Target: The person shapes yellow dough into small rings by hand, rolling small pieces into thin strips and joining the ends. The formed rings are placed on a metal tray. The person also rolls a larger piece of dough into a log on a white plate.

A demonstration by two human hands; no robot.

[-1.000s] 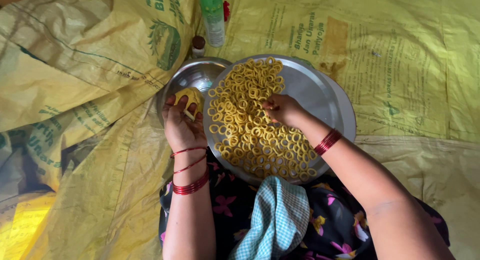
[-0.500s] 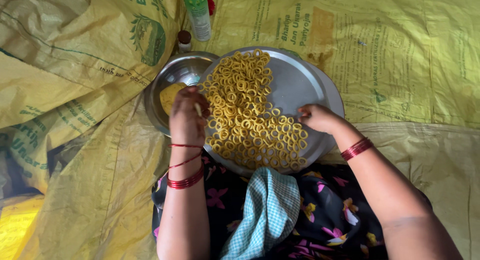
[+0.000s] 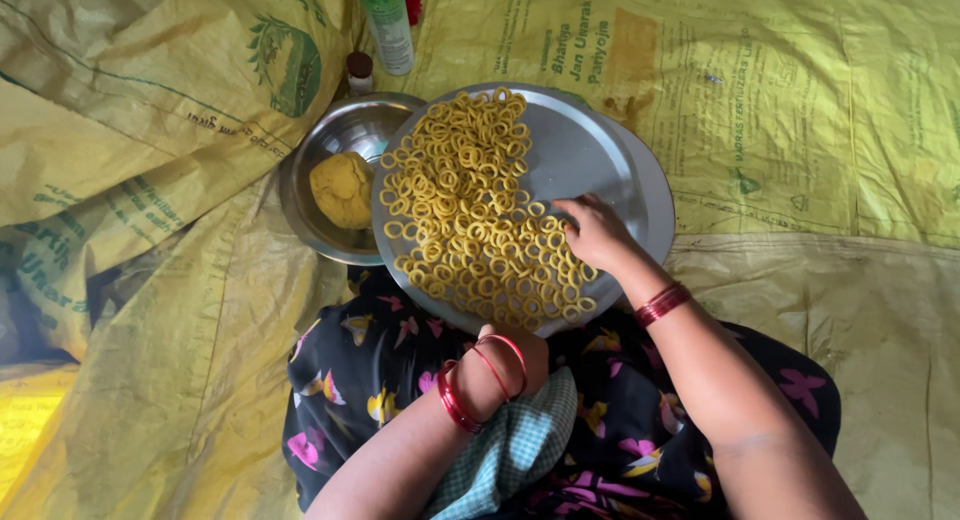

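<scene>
Covering the floor, yellow woven sacks (image 3: 800,130) were cut off at every edge, steel plate (image 3: 600,150) heaped with dough rings (image 3: 470,220) lay partly over a bowl (image 3: 340,130) holding a dough lump (image 3: 342,188), right hand (image 3: 595,232) rested on the rings with fingertips curled and hidden, grasp unclear, left hand (image 3: 510,355) was tucked under the plate rim, fingers unseen.

Soft, even daylight is filling the scene, bright without being harsh. The steel plate (image 3: 600,150) is catching a pale sheen across its bare part, and the bowl (image 3: 325,150) just left of the plate is showing a white glint on its inner wall. Shadows are lying faint under the plate's rim and darkening far to its left, in the folds of the yellow sacking (image 3: 120,180). Focus is holding sharp around the plate, with little blur showing.
</scene>
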